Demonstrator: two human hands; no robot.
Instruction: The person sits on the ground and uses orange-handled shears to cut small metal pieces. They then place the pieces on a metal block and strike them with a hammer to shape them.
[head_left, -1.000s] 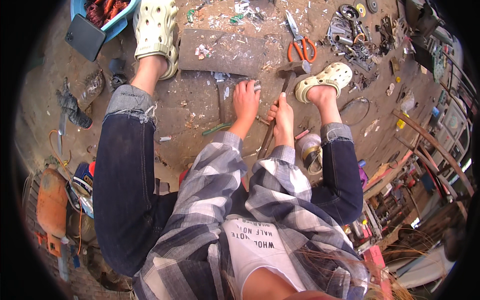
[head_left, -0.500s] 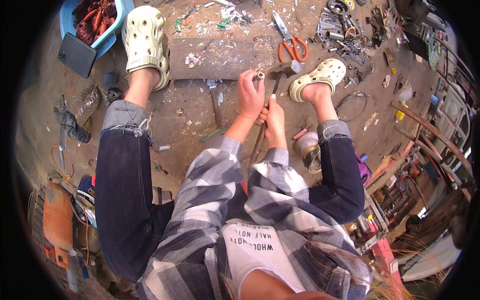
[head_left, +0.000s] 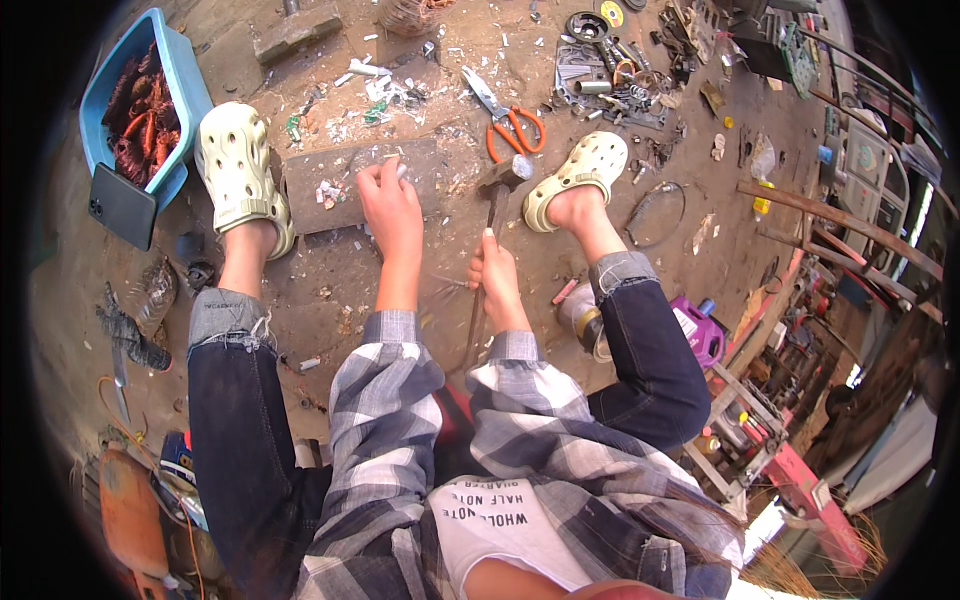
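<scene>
My left hand (head_left: 392, 212) reaches over a flat dark metal plate (head_left: 325, 165) on the ground. Its fingers are pinched together around a small pale cylindrical piece (head_left: 402, 170), mostly hidden by the fingers. My right hand (head_left: 496, 280) is wrapped round the long handle of a hammer (head_left: 499, 205). The hammer's head points away from me, beside the plate's right end and next to my right shoe (head_left: 578, 180). White and pale scraps (head_left: 330, 193) lie on the plate near my left hand.
Orange-handled snips (head_left: 512, 130) lie beyond the hammer. Metal parts (head_left: 600, 85) are heaped at far right. A blue basin (head_left: 190, 100) of reddish-brown pieces stands at far left, a phone (head_left: 122, 205) against its near edge. A dark glove (head_left: 130, 335) lies left of my leg.
My left hand has moved left and away from the hammer, to over the plate. My right hand keeps hold of the hammer, slightly nearer me. The whole view has shifted.
</scene>
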